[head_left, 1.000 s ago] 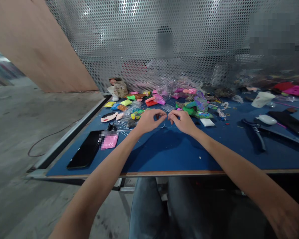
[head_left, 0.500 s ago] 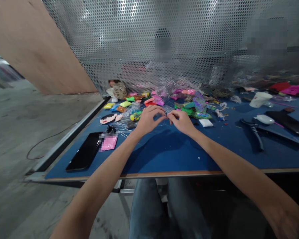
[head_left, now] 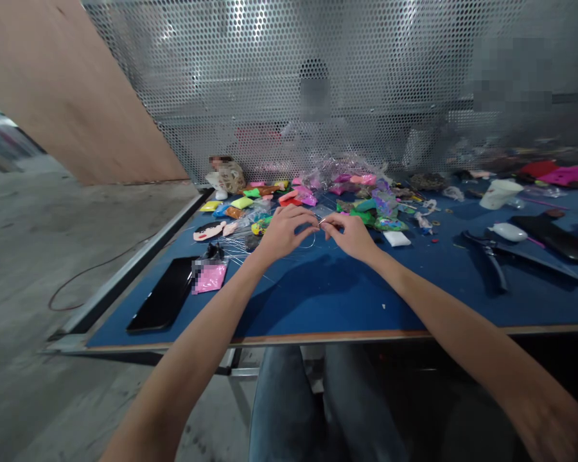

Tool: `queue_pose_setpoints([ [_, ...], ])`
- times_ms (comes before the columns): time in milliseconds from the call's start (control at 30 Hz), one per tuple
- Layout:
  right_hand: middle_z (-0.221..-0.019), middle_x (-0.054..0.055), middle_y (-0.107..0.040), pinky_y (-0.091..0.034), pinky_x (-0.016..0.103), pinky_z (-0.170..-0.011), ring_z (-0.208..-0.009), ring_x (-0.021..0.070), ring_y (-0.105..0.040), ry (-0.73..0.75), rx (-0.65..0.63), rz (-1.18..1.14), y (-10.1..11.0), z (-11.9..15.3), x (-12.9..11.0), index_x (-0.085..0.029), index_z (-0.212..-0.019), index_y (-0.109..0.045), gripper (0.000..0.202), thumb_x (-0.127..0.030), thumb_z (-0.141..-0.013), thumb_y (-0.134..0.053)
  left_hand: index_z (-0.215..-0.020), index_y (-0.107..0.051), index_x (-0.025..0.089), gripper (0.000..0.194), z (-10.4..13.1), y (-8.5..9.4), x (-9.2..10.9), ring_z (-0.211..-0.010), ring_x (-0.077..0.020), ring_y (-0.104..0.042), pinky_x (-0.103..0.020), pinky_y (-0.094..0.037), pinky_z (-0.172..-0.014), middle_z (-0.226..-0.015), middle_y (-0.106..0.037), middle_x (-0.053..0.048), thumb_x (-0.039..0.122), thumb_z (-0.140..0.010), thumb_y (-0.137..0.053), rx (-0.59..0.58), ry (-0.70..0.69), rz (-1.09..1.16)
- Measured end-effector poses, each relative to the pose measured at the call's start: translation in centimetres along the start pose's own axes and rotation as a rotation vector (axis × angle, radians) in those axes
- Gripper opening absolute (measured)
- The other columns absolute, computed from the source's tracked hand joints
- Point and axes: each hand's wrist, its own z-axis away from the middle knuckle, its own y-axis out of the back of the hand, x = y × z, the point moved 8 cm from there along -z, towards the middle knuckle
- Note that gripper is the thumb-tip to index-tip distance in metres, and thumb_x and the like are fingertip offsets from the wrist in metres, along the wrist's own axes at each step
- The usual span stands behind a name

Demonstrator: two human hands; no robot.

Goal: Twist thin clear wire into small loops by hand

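Observation:
Both hands meet fingertip to fingertip above the blue table (head_left: 318, 301). My left hand (head_left: 289, 232) is closed in a pinch on a thin wire (head_left: 311, 242), whose loop hangs just below the fingertips. My right hand (head_left: 349, 235) pinches at the same spot, its fingers pressed together around the wire's end. The exact grip is too small to make out. More thin wires (head_left: 238, 247) lie left of my left hand, and a white packet (head_left: 397, 239) lies right of my right hand.
Colourful clay packets and plastic wrap (head_left: 340, 168) line the back, before a perforated metal screen (head_left: 270, 77). A black phone (head_left: 164, 295) and pink packet (head_left: 210, 278) lie left. Pliers (head_left: 491, 260), a white cup (head_left: 501, 194) and a black case (head_left: 553, 237) are at right.
A curved loop of wire now shows below the fingertips. Both hands have stayed nearly in place, with the fingertips slightly shifted.

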Motion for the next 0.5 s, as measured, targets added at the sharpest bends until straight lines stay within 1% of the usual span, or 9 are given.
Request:
queue_pose_setpoints([
  [67,-0.068,0.001,-0.071,-0.048,0.028,-0.066,-0.063,0.0166,-0.064,0.002,0.008,0.009,0.0,0.0,-0.1,-0.02,-0.094,-0.072,0.023,-0.034,-0.096,-0.054,-0.099,-0.07,0.024,0.02,0.0,0.2,0.2,-0.113,-0.0229,-0.06,-0.04,-0.04,-0.1,-0.117,-0.069,-0.006,0.038,-0.099,-0.057,0.019,-0.016,-0.002],
  [133,-0.067,0.001,-0.07,-0.047,0.028,-0.065,-0.061,0.0163,-0.063,-0.007,0.021,0.019,0.0,0.0,0.0,-0.02,-0.093,-0.073,0.022,-0.032,-0.096,-0.054,-0.099,-0.068,0.023,0.019,0.0,0.0,0.4,-0.114,-0.0225,-0.06,-0.039,-0.04,-0.1,-0.118,-0.068,-0.006,0.037,-0.1,-0.056,0.016,-0.02,0.003],
  [200,-0.068,0.001,-0.071,-0.047,0.028,-0.066,-0.062,0.0163,-0.063,-0.016,0.054,0.035,0.1,-0.1,0.1,-0.019,-0.091,-0.073,0.023,-0.032,-0.095,-0.055,-0.102,-0.065,0.022,0.018,0.1,-0.3,0.0,-0.112,-0.0222,-0.06,-0.038,-0.041,-0.099,-0.116,-0.068,-0.006,0.038,-0.098,-0.06,0.028,0.023,0.032],
  [267,-0.07,0.002,-0.072,-0.046,0.028,-0.065,-0.061,0.016,-0.061,-0.021,0.102,0.051,0.5,-0.1,0.2,-0.019,-0.09,-0.073,0.024,-0.033,-0.096,-0.054,-0.109,-0.06,0.021,0.031,0.2,-0.6,-1.0,-0.102,-0.0212,-0.063,-0.035,-0.045,-0.091,-0.112,-0.068,-0.006,0.043,-0.09,-0.07,0.053,0.123,0.094],
  [300,-0.072,0.002,-0.073,-0.045,0.028,-0.064,-0.06,0.0158,-0.061,-0.023,0.125,0.057,0.7,-0.1,0.3,-0.018,-0.091,-0.073,0.025,-0.033,-0.097,-0.053,-0.112,-0.058,0.02,0.041,0.3,-0.8,-1.5,-0.095,-0.02,-0.064,-0.033,-0.047,-0.084,-0.11,-0.069,-0.006,0.046,-0.085,-0.075,0.057,0.176,0.133],
  [333,-0.073,0.003,-0.073,-0.045,0.028,-0.064,-0.06,0.0159,-0.06,-0.025,0.142,0.062,1.0,-0.1,0.3,-0.018,-0.092,-0.073,0.026,-0.034,-0.097,-0.053,-0.113,-0.058,0.02,0.046,0.4,-1.2,-1.8,-0.086,-0.0183,-0.064,-0.031,-0.048,-0.078,-0.106,-0.069,-0.005,0.047,-0.081,-0.078,0.043,0.212,0.169],
  [367,-0.074,0.003,-0.074,-0.045,0.028,-0.064,-0.061,0.0162,-0.06,-0.028,0.152,0.062,1.1,-0.1,0.4,-0.019,-0.093,-0.074,0.026,-0.035,-0.097,-0.053,-0.111,-0.059,0.02,0.046,0.4,-1.5,-2.0,-0.078,-0.0166,-0.062,-0.029,-0.046,-0.071,-0.1,-0.07,-0.003,0.047,-0.08,-0.079,0.019,0.231,0.194],
  [433,-0.078,0.004,-0.076,-0.046,0.028,-0.066,-0.066,0.0176,-0.063,-0.035,0.153,0.053,1.3,-0.1,0.6,-0.019,-0.094,-0.074,0.026,-0.035,-0.096,-0.055,-0.102,-0.063,0.019,0.036,0.3,-1.9,-2.1,-0.067,-0.0138,-0.057,-0.026,-0.043,-0.063,-0.087,-0.07,-0.001,0.046,-0.083,-0.077,-0.017,0.237,0.203],
  [500,-0.082,0.005,-0.078,-0.048,0.029,-0.069,-0.072,0.0197,-0.067,-0.042,0.137,0.036,1.2,-0.2,1.0,-0.019,-0.094,-0.076,0.025,-0.035,-0.095,-0.057,-0.095,-0.066,0.019,0.027,0.2,-1.8,-2.0,-0.063,-0.013,-0.054,-0.026,-0.04,-0.061,-0.08,-0.069,0.0,0.045,-0.088,-0.071,-0.016,0.223,0.178],
])
